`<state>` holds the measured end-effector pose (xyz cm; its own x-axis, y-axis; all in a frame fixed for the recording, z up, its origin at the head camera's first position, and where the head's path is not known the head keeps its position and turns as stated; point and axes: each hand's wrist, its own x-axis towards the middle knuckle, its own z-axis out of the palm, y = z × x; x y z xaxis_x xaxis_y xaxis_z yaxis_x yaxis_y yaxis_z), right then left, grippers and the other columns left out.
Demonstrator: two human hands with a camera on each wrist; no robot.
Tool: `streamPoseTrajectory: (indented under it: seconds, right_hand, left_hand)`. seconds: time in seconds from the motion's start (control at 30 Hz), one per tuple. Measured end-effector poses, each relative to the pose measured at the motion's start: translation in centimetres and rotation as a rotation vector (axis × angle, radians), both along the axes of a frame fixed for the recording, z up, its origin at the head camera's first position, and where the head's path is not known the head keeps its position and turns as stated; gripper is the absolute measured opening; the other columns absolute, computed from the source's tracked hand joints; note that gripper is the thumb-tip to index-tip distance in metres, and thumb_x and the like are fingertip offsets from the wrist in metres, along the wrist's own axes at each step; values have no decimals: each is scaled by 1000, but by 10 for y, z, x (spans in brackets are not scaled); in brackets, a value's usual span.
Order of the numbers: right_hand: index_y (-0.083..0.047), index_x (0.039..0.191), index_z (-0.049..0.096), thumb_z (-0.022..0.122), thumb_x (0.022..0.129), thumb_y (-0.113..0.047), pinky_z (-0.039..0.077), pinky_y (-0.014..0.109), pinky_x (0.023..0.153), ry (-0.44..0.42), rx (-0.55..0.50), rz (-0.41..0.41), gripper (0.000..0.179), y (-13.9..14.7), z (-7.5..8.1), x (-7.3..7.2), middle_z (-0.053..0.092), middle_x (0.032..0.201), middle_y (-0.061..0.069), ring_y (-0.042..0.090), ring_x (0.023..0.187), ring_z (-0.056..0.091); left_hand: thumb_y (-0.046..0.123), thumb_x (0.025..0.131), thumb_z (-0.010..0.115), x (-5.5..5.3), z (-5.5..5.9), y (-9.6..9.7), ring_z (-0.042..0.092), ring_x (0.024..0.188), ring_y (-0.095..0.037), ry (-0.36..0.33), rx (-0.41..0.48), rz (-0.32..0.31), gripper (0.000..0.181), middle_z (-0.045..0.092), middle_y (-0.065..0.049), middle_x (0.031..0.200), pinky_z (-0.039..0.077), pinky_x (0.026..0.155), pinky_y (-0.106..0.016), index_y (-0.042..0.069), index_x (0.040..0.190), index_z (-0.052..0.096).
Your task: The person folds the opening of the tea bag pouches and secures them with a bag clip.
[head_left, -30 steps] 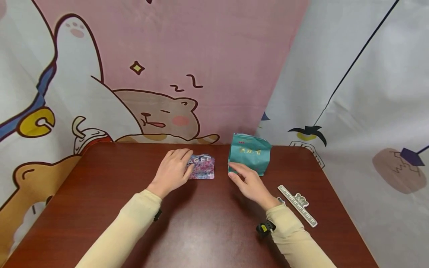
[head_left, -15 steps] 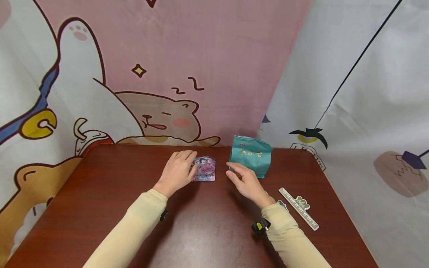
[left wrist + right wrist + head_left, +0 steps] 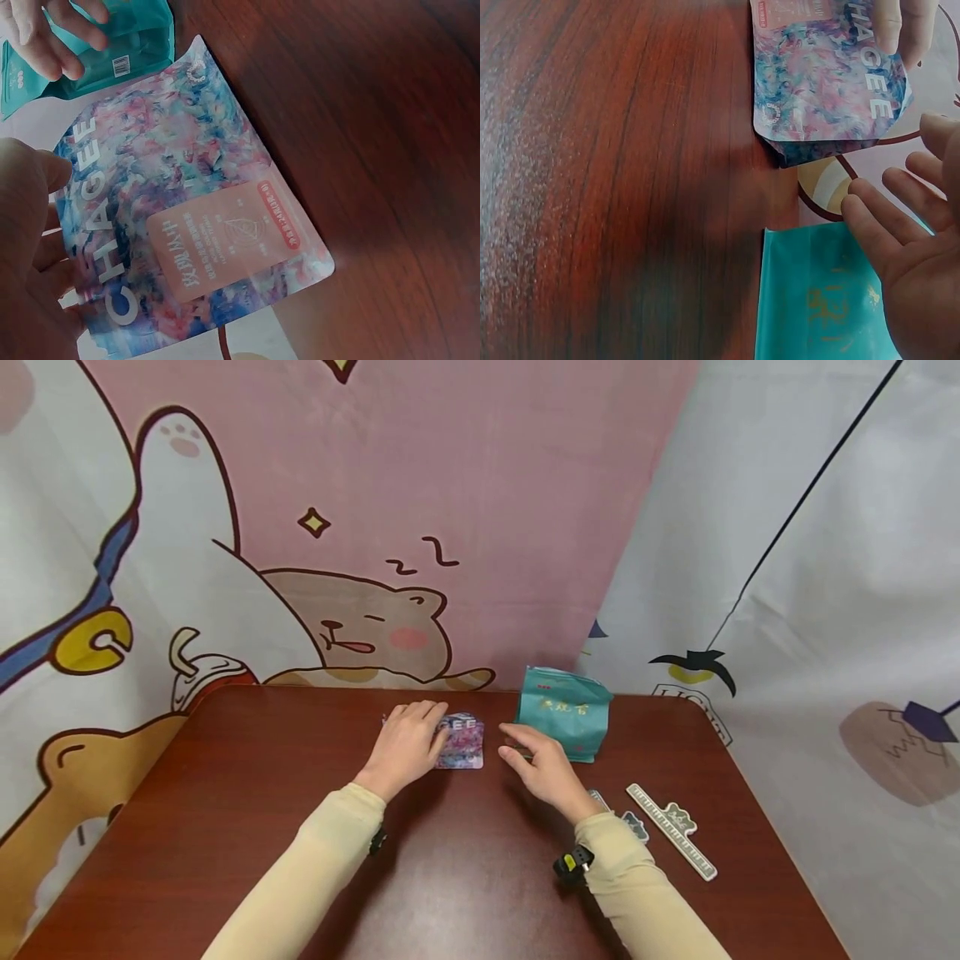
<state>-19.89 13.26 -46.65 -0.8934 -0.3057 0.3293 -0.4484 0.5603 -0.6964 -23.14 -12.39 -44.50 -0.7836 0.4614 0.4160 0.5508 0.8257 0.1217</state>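
Note:
My left hand (image 3: 408, 745) holds a pink-and-blue marbled CHAGEE pouch (image 3: 463, 745) that stands at the back of the table. Seen from the left wrist, the thumb lies on the front near the lettered top edge of the pouch (image 3: 180, 172), with the fingers behind it. My right hand (image 3: 546, 768) hovers with spread, relaxed fingers between that pouch and a teal bag (image 3: 566, 718). Nothing is in its grasp. In the right wrist view, the right hand (image 3: 922, 232) partly covers the teal bag (image 3: 817, 292), which stands upright with gold characters on its front.
A long pale clip with ruler-like marks (image 3: 672, 832) lies at the right of the brown table (image 3: 247, 793). Beside it a second, greyer clip (image 3: 635, 827) is mostly hidden by the right wrist. A cartoon-printed cloth (image 3: 480, 510) hangs behind the table.
My left hand has slid right along the pouch, which stays in place. The right hand has drifted left, away from the teal bag, uncovering more of the second clip.

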Motion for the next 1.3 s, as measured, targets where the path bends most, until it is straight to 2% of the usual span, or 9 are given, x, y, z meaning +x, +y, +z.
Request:
streamPoseTrajectory:
  seconds: [0.3,0.43,0.63,0.87,1.1,1.3]
  right_hand:
    - [-3,139,64,67,101,-13,58,45,93,-5,-36,7,39,-8,-6,-5,62,141,18,32,116,69]
    - [1,137,64,69,100,-10,58,45,92,22,-55,2,39,-14,-9,-7,64,138,20,33,115,70]
    - [3,136,64,70,98,-9,58,47,92,50,-67,-14,40,-21,-12,-9,64,137,22,37,121,65]
    - [1,137,64,70,99,-9,58,47,93,50,-77,-21,40,-27,-13,-12,63,137,21,36,125,63]
    - [1,136,64,71,98,-9,56,49,96,68,-56,-34,40,-31,-12,-16,63,137,21,37,126,62]
    - [1,136,65,71,97,-8,56,49,95,41,-44,-42,40,-34,-9,-19,63,137,21,36,125,62]
  left_hand:
    - [23,102,65,-1,-3,5,66,116,-31,-24,25,-3,37,71,-14,124,49,102,-49,2,132,67]
    - [22,102,66,-1,-2,7,67,112,-30,-31,37,-3,33,72,-13,119,49,100,-50,3,128,69]
    - [18,100,68,-2,-3,9,70,103,-30,-17,60,-13,24,73,-12,110,51,97,-49,4,119,72]
    - [16,100,69,-2,-4,9,70,95,-29,3,70,-22,16,74,-10,101,53,93,-48,6,111,74]
    - [14,100,68,-3,-4,9,70,94,-29,-19,83,-22,12,73,-10,99,52,94,-48,7,109,74]
    - [13,100,69,-2,-4,8,69,94,-29,-37,100,-20,11,73,-10,99,52,94,-48,8,109,74]
